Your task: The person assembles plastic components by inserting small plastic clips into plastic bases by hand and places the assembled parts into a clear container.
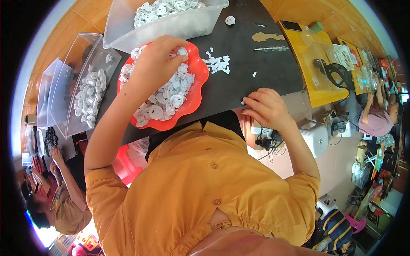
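Observation:
My left hand (160, 64) is over a red scalloped tray (200, 81) heaped with white round plastic parts (156, 112). Its thumb and fingers close on a white plastic part (182, 52) near the tray's far right rim. At the table's front edge, my right hand (268, 106) has its fingers drawn together around a small white plastic piece (243, 102), most of which they hide. Between the hands, beside the tray, lies a loose pile of small white plastic pegs (218, 64). One more peg (254, 74) lies alone farther right.
Behind the tray stands a clear bin (171, 34) of white parts. Another clear box (70, 98) with similar parts is on the left. A single round part (230, 20) and a thin metal rod (271, 49) lie on the black table (239, 47). Other people work at both sides.

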`<control>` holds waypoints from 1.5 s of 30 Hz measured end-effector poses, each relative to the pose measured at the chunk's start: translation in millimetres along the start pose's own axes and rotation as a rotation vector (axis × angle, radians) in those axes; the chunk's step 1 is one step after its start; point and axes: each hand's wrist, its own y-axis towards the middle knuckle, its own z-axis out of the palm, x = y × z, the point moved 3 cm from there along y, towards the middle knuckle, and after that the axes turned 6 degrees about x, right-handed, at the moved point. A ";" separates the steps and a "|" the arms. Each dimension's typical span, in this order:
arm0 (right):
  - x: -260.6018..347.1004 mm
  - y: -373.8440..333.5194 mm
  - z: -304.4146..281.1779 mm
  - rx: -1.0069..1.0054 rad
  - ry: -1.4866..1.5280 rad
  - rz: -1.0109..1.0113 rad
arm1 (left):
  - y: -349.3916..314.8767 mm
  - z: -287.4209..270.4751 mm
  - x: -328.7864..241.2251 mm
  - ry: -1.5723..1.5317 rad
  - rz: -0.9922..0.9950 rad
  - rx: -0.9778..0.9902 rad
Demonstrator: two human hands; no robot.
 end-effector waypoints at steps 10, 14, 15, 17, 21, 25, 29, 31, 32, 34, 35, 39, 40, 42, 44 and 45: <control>26.0 33.4 5.9 -0.287 0.556 0.200 | -57.9 0.9 -28.5 -1.198 -0.150 0.025; 53.3 87.6 3.1 -0.474 1.037 0.243 | -72.9 13.5 -40.0 -1.340 -0.088 -0.040; 59.2 99.4 4.3 -0.563 1.100 0.145 | -74.7 12.8 -42.3 -1.331 -0.083 -0.043; 66.8 109.5 14.2 -0.555 1.144 0.132 | -77.9 10.0 -46.1 -1.382 -0.025 -0.094; 75.2 121.4 31.7 -0.562 1.262 0.174 | -85.6 8.6 -44.5 -1.345 0.046 -0.180; 79.1 124.8 40.3 -0.583 1.284 0.222 | -91.2 10.6 -42.5 -1.319 0.104 -0.262; 87.3 130.4 42.0 -0.582 1.262 0.208 | -95.7 11.5 -34.8 -1.293 0.123 -0.309; 88.9 133.4 45.3 -0.573 1.248 0.211 | -98.5 11.3 -30.4 -1.308 0.058 -0.309; 89.5 134.6 46.4 -0.571 1.237 0.215 | -99.1 11.4 -29.1 -1.311 0.059 -0.316; 90.5 136.5 48.5 -0.569 1.302 0.239 | -99.8 11.2 -27.3 -1.279 0.125 -0.343; 90.4 137.1 50.0 -0.574 1.369 0.266 | -100.3 11.0 -26.5 -1.281 0.126 -0.349; 90.5 137.5 54.4 -0.536 1.324 0.255 | -103.8 11.4 -23.5 -1.258 0.114 -0.368; 90.6 137.9 55.1 -0.531 1.320 0.244 | -104.5 12.6 -22.0 -1.294 0.083 -0.363; 91.1 138.7 55.5 -0.525 1.315 0.233 | -105.4 12.4 -20.7 -1.266 0.095 -0.368; 92.1 138.9 55.3 -0.524 1.346 0.216 | -105.6 12.4 -20.6 -1.237 0.108 -0.371; 92.5 138.9 55.3 -0.522 1.344 0.216 | -105.8 12.7 -20.9 -1.234 0.104 -0.380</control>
